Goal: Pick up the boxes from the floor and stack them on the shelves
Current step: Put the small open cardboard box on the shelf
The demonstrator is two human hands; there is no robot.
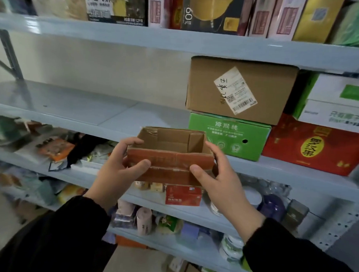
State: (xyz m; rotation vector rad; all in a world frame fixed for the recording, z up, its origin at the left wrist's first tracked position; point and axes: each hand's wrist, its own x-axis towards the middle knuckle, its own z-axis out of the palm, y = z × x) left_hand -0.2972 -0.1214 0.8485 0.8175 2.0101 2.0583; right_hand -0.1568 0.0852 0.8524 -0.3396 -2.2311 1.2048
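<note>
From the head view, I am holding a small open cardboard box [171, 162] between both hands, up in the air in front of the shelving. My left hand [119, 164] is gripping its left end, with the thumb pressing on the reddish near face and the fingers curling over the top of the end wall. My right hand [216, 174] is gripping the right end the same way, thumb on the near face and fingers wrapping round the side. Both of my sleeves are black.

The box is sitting level, its open top facing up and showing brown inner walls. It is hanging just in front of the front edge of the middle shelf [83, 111], whose left part is showing bare grey board.

On the right part of that shelf a green box [228, 136] is lying just beyond my right fingers, and a brown carton [238, 89] with a white label is resting on top of it. A red box [318, 146] is sitting beside the green one, carrying a white and green box [340, 106].

The upper shelf [178, 43] is holding a row of upright packages. Below my hands, a small red box [183, 195] is standing on a lower shelf among blurred goods.
</note>
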